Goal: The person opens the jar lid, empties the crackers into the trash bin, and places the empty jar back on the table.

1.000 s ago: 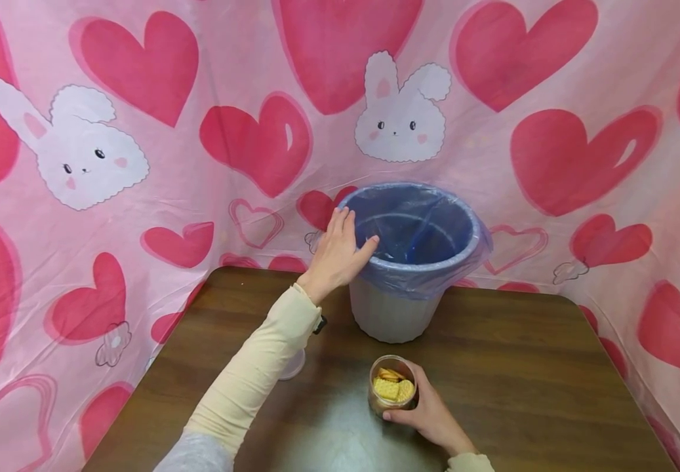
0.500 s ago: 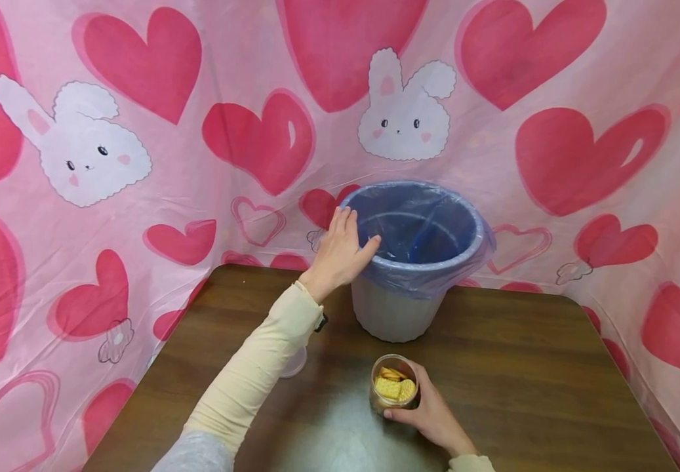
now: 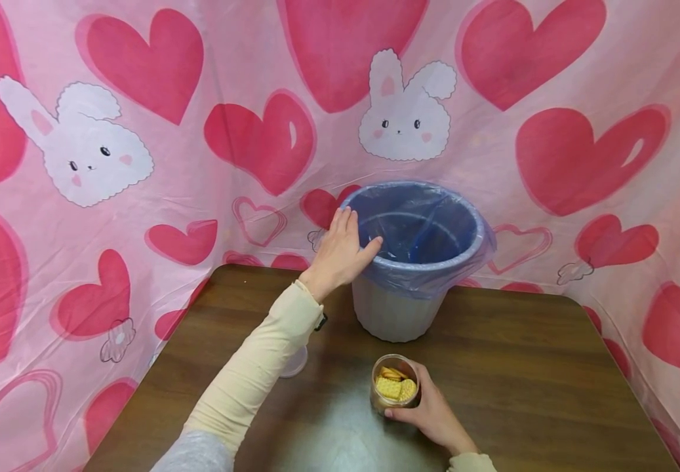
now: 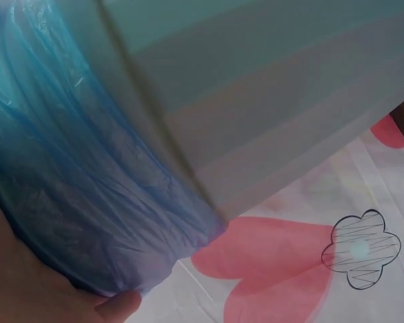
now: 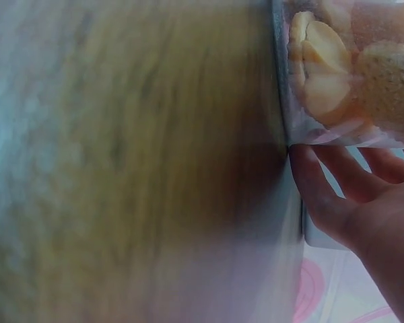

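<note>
A clear jar (image 3: 380,403) of yellow crackers (image 3: 391,388) stands uncovered near the table's front. My right hand (image 3: 437,416) holds it from the right side, thumb toward the front and fingers behind. In the right wrist view, biscuits (image 5: 326,74) of different shapes show through the jar wall, right above the fingers. Behind it is a white trash bin (image 3: 395,314) lined with a blue plastic bag (image 3: 413,282). My left hand (image 3: 336,255) rests on the left of its rim, fingers fairly straight, thumb over the inner side. The left wrist view shows the bag's gathered edge (image 4: 121,195) beside that hand.
A pale round lid (image 3: 295,364) lies on the brown wooden table (image 3: 522,367), partly hidden behind the left sleeve (image 3: 251,367). A pink curtain (image 3: 257,59) with hearts and rabbits hangs close behind the bin and along both sides.
</note>
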Available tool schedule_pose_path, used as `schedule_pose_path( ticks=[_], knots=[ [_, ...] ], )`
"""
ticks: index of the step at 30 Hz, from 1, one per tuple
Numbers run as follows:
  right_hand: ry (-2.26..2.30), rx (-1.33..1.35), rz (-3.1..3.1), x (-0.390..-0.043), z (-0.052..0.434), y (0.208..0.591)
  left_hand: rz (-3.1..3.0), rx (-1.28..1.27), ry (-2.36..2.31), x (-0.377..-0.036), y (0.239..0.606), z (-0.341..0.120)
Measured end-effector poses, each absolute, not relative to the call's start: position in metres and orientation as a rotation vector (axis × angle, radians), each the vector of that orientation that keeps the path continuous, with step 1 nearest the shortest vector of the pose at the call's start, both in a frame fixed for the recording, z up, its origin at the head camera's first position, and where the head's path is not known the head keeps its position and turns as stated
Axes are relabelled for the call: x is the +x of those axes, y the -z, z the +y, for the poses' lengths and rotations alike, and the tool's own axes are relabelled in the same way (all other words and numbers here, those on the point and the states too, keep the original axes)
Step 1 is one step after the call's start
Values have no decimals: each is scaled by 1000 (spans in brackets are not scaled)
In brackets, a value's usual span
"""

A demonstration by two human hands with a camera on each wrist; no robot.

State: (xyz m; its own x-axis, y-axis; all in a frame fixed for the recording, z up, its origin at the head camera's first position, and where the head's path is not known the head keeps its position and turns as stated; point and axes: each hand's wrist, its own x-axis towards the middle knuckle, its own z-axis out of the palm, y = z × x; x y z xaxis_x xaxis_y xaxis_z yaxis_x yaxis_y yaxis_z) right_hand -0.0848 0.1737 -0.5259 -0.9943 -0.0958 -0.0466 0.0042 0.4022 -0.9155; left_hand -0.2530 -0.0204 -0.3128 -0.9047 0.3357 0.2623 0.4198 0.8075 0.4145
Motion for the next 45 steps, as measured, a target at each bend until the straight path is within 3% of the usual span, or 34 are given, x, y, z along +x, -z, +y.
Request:
schedule_pose_path(
  ticks=[45],
  knots=[
    [1989, -216, 2512, -84, 177, 516, -2849, -622, 707, -254, 311, -22]
  ],
)
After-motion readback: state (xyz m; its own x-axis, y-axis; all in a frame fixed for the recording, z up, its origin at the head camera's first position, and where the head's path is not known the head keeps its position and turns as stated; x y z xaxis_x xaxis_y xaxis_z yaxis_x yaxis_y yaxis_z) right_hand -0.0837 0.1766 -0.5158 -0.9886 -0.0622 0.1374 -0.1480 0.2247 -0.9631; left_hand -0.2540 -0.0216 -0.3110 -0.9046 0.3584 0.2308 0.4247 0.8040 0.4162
